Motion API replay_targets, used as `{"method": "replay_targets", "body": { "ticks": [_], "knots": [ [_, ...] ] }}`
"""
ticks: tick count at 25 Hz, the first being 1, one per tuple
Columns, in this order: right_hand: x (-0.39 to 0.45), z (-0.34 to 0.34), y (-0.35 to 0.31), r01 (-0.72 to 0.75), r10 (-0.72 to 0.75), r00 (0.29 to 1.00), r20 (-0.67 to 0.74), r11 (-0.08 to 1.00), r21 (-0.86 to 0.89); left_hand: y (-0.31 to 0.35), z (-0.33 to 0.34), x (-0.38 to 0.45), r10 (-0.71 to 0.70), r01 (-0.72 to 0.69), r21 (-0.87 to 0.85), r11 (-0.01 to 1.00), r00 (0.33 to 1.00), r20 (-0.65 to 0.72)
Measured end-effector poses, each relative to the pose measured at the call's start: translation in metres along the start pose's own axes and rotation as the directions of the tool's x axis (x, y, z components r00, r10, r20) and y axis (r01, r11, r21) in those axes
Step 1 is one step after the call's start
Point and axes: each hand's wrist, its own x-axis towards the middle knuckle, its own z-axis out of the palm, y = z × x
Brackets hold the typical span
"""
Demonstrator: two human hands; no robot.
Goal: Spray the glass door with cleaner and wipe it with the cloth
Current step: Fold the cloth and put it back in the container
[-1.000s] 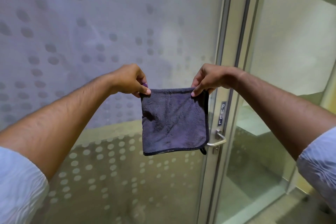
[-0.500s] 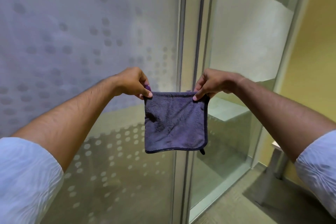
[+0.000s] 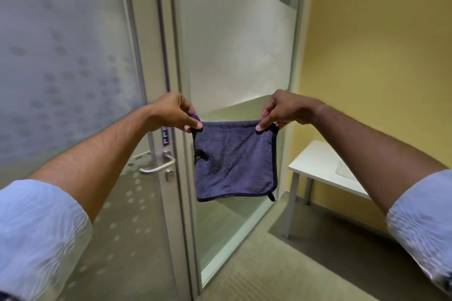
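Both hands pinch cloth (image 3: 234,161) top corners: left hand (image 3: 175,112), right hand (image 3: 283,110).

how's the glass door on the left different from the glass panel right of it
The glass door carries a frosted dot pattern; the glass panel has a plain frosted band, no dots. The door has a lever handle and a sign; the panel has neither. Both sit in pale metal frames.

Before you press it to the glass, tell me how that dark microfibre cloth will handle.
Probably floppy: the dark microfibre cloth hangs limp from its top corners, pinched by the left hand and right hand, its lower edge curling. Likely light, since fingertip pinches alone carry it. The plush pile suggests it will grip rather than slip, though bunching seems possible.
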Motion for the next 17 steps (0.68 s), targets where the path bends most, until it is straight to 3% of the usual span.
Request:
{"method": "replay_targets", "body": {
  "ticks": [10,17],
  "knots": [
    [-0.05,-0.08,0.108,-0.226,0.222,0.966,-0.134,0.974,-0.017,0.068,0.12,0.096,0.147,-0.135,-0.077,0.988,0.975,0.17],
    [-0.033,-0.116,0.178,-0.382,0.367,0.905,-0.216,0.924,-0.028,0.083,0.193,0.193,0.238,-0.201,-0.146,0.969,0.918,0.316]
  ]
}}
